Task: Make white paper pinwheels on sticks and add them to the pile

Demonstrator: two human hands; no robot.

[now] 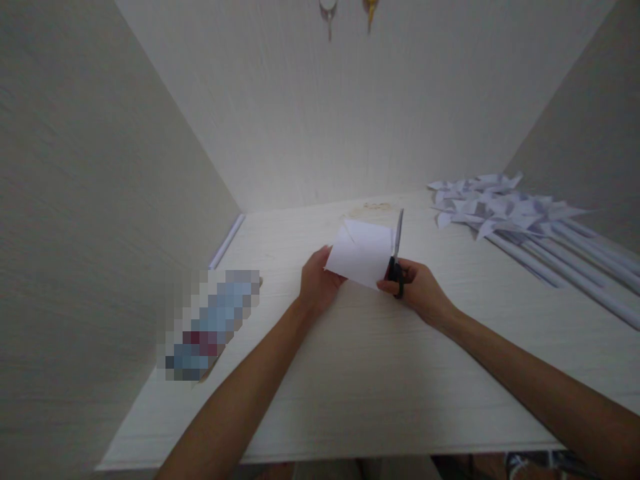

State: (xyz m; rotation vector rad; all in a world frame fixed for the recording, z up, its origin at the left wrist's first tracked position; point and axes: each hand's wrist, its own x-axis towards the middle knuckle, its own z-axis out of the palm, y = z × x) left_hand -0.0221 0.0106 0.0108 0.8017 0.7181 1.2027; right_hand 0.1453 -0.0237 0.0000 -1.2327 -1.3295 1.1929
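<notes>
My left hand (316, 283) grips the left edge of a folded white sheet of paper (361, 255), holding it just above the pale wooden desk (350, 373). My right hand (419, 291) is closed around the black handles of a pair of scissors (397, 253). The blades point away from me and run along the paper's right edge. Both hands are near the middle of the desk.
Several white paper pinwheels on rolled paper sticks (520, 220) lie in a pile at the back right. A rolled white tube (226, 240) lies along the left wall. A blurred bluish object (210, 320) sits at the left. Walls enclose the desk on three sides.
</notes>
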